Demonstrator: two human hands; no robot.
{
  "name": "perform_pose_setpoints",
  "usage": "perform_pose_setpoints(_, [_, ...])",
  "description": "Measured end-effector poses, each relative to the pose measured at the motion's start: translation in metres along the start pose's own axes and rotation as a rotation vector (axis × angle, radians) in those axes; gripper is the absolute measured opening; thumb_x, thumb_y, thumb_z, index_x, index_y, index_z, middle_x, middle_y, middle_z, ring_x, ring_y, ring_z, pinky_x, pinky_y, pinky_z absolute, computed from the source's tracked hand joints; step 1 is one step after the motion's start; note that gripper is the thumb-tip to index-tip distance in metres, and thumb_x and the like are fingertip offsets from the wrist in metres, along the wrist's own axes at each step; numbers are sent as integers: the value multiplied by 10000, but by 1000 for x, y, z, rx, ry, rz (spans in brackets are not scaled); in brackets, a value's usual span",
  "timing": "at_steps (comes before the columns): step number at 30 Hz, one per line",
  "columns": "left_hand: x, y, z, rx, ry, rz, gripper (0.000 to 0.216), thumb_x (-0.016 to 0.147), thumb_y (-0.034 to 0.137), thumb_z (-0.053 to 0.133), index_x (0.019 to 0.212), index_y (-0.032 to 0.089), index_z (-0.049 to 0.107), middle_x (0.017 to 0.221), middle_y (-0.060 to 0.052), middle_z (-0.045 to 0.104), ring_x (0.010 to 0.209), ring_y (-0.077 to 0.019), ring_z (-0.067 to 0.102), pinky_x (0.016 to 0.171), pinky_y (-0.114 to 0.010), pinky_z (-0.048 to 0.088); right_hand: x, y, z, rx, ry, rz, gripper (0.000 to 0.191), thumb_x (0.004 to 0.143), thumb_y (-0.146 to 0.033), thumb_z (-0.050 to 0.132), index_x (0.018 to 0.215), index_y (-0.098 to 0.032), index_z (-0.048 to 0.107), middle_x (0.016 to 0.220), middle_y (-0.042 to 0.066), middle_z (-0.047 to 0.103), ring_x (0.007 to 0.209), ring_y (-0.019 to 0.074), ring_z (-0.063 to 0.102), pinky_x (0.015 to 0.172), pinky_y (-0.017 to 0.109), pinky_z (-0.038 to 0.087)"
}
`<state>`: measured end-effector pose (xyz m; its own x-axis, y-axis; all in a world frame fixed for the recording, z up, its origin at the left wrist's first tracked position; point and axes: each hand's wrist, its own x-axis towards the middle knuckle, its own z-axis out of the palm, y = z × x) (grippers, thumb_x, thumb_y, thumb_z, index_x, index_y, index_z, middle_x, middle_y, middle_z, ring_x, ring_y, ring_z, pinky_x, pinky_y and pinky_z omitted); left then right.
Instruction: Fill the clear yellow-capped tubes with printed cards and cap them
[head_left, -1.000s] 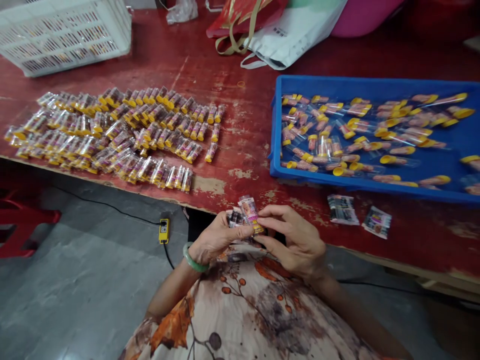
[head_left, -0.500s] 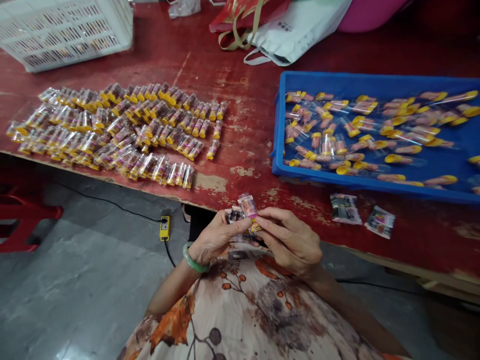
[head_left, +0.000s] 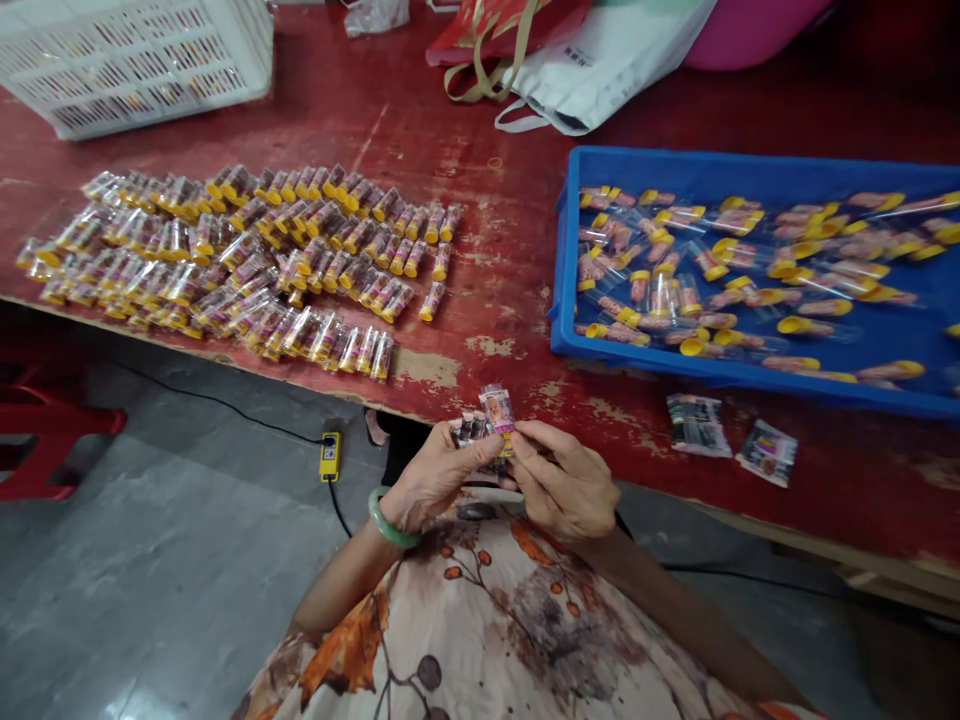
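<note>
My left hand (head_left: 435,475), with a green bangle at the wrist, is closed around several small printed plastic sleeves bunched together. The thumb presses on the front sleeve (head_left: 496,408), which stands upright and has a picture and a pink band; something yellow shows at its lower end. My right hand (head_left: 574,490) meets it from the right, thumb and fingertips pinched at that sleeve's lower edge. Whether a tube is inside is partly hidden by the fingers. On the table at the right lie a stack of sleeves (head_left: 697,425) and another small pile of sleeves (head_left: 766,452).
A blue tray (head_left: 566,255) at the right holds clear tubes with yellow caps and pinkish contents. Rows of sleeved yellow-capped tubes (head_left: 247,260) cover the left of the red table (head_left: 495,230). Behind are a white crate (head_left: 150,65) and a white bag (head_left: 600,75).
My right hand has drawn in slightly to the left, its fingers more tightly gathered at the sleeve. The front sleeve stands a little straighter. The whole view has shifted slightly.
</note>
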<state>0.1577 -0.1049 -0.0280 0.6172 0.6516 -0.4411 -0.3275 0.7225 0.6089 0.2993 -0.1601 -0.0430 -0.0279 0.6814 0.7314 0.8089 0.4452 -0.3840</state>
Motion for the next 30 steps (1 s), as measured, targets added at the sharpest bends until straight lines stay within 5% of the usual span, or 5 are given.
perform_pose_setpoints(9, [6, 2, -25, -16, 146, 61, 362, 612, 398, 830, 783, 119, 676, 710, -6, 640, 595, -104, 576, 578, -239, 512, -9, 18, 47, -32, -13, -219, 396, 853, -90, 528, 1248, -106, 550, 1011, 153, 690, 893, 209, 683, 753, 312, 584])
perform_pose_setpoints(18, [18, 16, -50, -49, 324, 167, 371, 674, 454, 773, 718, 124, 611, 599, 13, 589, 525, -74, 524, 497, -171, 434, 20, 27, 98, 130, -112, -121, 244, 865, -67, 478, 1054, -115, 625, 909, 120, 643, 810, 163, 651, 693, 244, 558])
perform_pose_setpoints(24, [1, 25, -54, -67, 453, 233, 366, 680, 457, 762, 728, 126, 613, 605, -14, 640, 481, -94, 566, 478, -193, 492, 30, 23, 117, 129, -206, -160, 248, 883, -68, 413, 1002, -71, 631, 919, 146, 619, 759, 159, 623, 643, 239, 528])
perform_pose_setpoints(30, [-24, 23, -72, -214, 603, 308, 317, 758, 378, 716, 928, 121, 644, 810, -76, 719, 720, -183, 699, 641, -298, 597, 39, 13, 146, 5, -315, -188, 270, 891, -82, 395, 1025, -52, 627, 918, 178, 626, 773, 211, 607, 665, 306, 503])
